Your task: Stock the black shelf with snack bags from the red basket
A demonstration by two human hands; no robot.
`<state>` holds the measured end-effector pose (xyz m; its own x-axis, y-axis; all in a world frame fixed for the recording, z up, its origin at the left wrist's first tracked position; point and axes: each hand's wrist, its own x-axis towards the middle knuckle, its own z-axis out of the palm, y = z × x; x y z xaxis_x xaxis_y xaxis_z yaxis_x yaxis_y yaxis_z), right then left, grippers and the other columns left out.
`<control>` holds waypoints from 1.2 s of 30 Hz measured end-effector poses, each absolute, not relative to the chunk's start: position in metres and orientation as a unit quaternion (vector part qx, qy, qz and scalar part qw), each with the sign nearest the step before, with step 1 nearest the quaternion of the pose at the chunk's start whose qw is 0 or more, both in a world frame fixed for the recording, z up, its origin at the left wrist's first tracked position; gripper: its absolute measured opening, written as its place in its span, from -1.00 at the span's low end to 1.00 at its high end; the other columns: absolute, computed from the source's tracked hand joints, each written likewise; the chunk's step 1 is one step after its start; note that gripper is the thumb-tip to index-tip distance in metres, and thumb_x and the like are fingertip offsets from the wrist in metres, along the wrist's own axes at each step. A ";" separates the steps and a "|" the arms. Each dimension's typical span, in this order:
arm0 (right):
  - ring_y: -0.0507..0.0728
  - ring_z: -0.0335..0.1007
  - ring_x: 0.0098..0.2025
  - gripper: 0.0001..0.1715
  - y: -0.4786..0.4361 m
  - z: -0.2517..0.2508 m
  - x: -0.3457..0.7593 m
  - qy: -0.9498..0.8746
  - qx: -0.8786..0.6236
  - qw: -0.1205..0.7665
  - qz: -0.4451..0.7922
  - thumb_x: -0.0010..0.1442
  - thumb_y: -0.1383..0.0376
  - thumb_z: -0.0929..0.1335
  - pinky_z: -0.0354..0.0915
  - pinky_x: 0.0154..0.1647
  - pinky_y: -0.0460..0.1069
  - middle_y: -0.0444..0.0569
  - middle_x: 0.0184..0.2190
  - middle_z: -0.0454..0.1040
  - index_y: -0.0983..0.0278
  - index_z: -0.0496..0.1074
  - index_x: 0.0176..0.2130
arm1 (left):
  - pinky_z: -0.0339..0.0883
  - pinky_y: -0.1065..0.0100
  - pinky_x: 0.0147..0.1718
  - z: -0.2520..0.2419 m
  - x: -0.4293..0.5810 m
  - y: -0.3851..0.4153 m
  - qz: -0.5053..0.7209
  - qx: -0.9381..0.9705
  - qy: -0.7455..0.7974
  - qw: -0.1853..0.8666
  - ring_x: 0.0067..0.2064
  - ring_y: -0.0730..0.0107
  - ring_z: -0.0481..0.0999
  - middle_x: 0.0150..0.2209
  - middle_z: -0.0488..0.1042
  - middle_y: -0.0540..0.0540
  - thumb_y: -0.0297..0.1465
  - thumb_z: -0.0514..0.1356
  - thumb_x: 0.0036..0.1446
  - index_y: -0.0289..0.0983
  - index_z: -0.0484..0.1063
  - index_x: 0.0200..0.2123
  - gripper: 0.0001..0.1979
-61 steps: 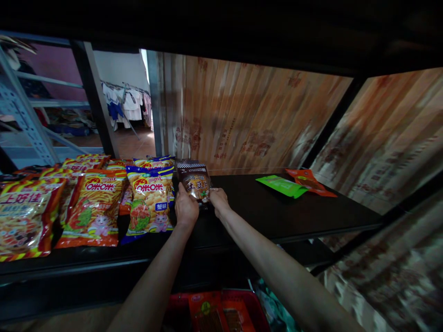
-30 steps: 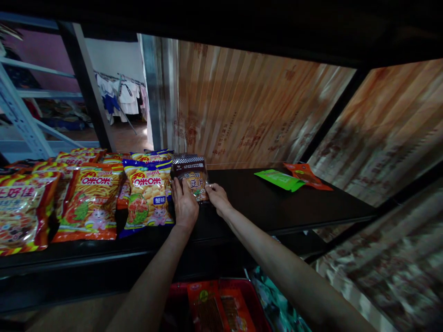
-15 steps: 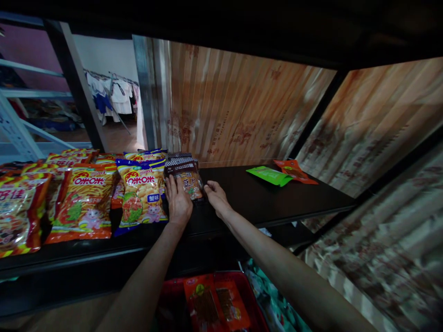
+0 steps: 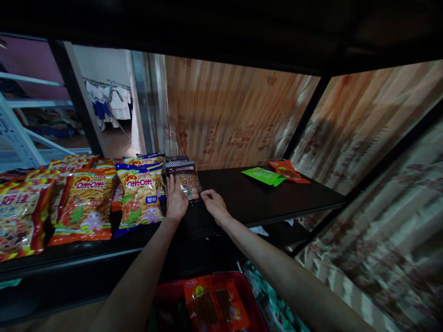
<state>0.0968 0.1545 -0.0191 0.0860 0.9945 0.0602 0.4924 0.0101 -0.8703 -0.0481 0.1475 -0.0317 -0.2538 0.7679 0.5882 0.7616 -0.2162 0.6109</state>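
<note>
A dark brown snack packet (image 4: 186,180) with a checkered top stands propped on the black shelf (image 4: 249,203), next to a blue and yellow chip bag (image 4: 141,193). My left hand (image 4: 175,199) lies flat against the packet's left side, fingers stretched up. My right hand (image 4: 213,205) pinches the packet's lower right corner. A second packet of the same kind stands just behind it.
Rows of orange and red snack bags (image 4: 85,203) fill the shelf's left part. A green pouch (image 4: 264,176) and an orange pouch (image 4: 287,170) lie flat at the back right. Below the shelf a red basket (image 4: 166,299) holds orange packets (image 4: 211,304). A shelf board hangs low overhead.
The brown packet has gone from being held up in both hands to standing on the shelf beside the blue bag. My left hand flattened against it, and my right hand slid down to its corner.
</note>
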 end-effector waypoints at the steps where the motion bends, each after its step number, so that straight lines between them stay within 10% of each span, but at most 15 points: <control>1: 0.11 0.43 -0.14 -0.77 0.158 -0.019 0.097 -0.582 -0.635 0.401 0.312 0.13 0.15 0.31 0.27 -0.09 -0.02 -0.09 -0.22 0.54 0.17 0.46 -0.23 | -0.14 -0.10 0.27 -0.032 -0.047 0.147 0.480 0.607 0.634 0.001 0.38 0.04 -0.16 0.32 0.05 -0.36 -0.57 0.00 0.06 -0.39 0.15 0.23 -0.40; 19: 0.03 0.46 -0.19 -0.62 0.256 -0.023 0.071 -0.517 -0.539 0.473 0.467 0.15 0.22 0.33 0.34 -0.16 -0.09 -0.03 -0.16 0.55 0.26 0.42 -0.03 | -0.03 -0.05 0.25 -0.040 -0.034 0.143 0.438 0.614 0.650 -0.092 0.36 -0.06 -0.06 0.28 0.07 -0.52 -0.46 -0.02 0.18 -0.57 0.20 0.17 -0.49; 36: 0.08 0.47 -0.26 -0.70 0.238 -0.032 0.074 -0.569 -0.538 0.462 0.416 0.15 0.11 0.31 0.35 -0.20 -0.04 -0.09 -0.32 0.58 0.24 0.53 -0.27 | 0.09 -0.04 0.21 -0.039 -0.034 0.136 0.441 0.613 0.638 -0.152 0.31 -0.08 0.08 0.26 0.16 -0.43 -0.41 0.04 0.16 -0.48 0.30 0.13 -0.53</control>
